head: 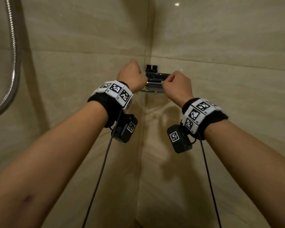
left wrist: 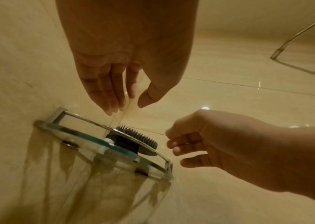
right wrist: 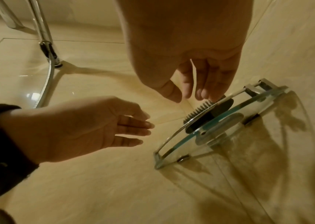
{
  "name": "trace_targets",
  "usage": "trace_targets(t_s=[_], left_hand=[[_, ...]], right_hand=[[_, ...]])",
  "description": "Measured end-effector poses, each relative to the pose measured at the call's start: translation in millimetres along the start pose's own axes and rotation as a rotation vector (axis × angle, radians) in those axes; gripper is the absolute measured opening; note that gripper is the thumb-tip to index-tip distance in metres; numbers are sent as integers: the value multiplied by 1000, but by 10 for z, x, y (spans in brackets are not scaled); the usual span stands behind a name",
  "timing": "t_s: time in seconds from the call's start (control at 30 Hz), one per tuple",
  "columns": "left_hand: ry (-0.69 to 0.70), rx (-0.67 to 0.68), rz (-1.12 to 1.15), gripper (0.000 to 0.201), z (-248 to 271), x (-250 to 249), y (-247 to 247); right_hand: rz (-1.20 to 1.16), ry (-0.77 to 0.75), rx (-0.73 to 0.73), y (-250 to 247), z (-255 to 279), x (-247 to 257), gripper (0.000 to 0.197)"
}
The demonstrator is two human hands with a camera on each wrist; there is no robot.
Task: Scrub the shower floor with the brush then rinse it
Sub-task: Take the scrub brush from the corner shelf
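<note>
Warm, dim, yellowish light fills all three views. A small bright glare spot (head: 176, 4) sits high on the glossy wall tile (head: 237, 38). Long soft shadows fall below the glass shelf (right wrist: 229, 121). Both wrist views bend strongly at the edges, with nearby palms soft and blurred.

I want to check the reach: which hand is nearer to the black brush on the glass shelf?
Right. The right hand has fingertips at the brush bristles; the left hand hovers open beside the glass shelf, farther away.
</note>
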State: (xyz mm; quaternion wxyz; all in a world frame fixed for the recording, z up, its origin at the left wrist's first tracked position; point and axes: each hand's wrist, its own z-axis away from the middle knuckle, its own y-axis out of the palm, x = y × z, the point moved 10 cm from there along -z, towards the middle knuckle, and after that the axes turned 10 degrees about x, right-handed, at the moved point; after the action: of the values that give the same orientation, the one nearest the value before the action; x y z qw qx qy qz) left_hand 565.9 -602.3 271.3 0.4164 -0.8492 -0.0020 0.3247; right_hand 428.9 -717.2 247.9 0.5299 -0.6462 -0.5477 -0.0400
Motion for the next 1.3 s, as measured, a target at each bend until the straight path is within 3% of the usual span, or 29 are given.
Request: trace_targets(t_s=[0.13,0.37,0.5,0.6,0.7,0.9,1.07,1.3], left_hand=[[-18,42,-36,32,-329,11,91],[-116,166,-38,51,-713,8,504],[-216,202,-58,58,-873,43,673],[-277,176,-39,51,-921,69,729],[-291,168,-52,56,-927,51,789],[-282,62,14,69,-864,8,615],[-146,-136,193,72,-687,-160,359],[-183,-160,411,70,-150,82,299]], right_hand=[[43,34,-1,-116,-401,-159,34],[28,33,253,217,-891,-204,74],[29,35,390,381,-1029,-245,81],[71,5,433,411,-1122,-232,65],[87,-55,415,398,-1191,-239,50],[-51,-110,308,267,-1193,-257,84],[-261,-186,161,25,-1034,-156,85],[-389,-135,85,37,-514,-130,77]])
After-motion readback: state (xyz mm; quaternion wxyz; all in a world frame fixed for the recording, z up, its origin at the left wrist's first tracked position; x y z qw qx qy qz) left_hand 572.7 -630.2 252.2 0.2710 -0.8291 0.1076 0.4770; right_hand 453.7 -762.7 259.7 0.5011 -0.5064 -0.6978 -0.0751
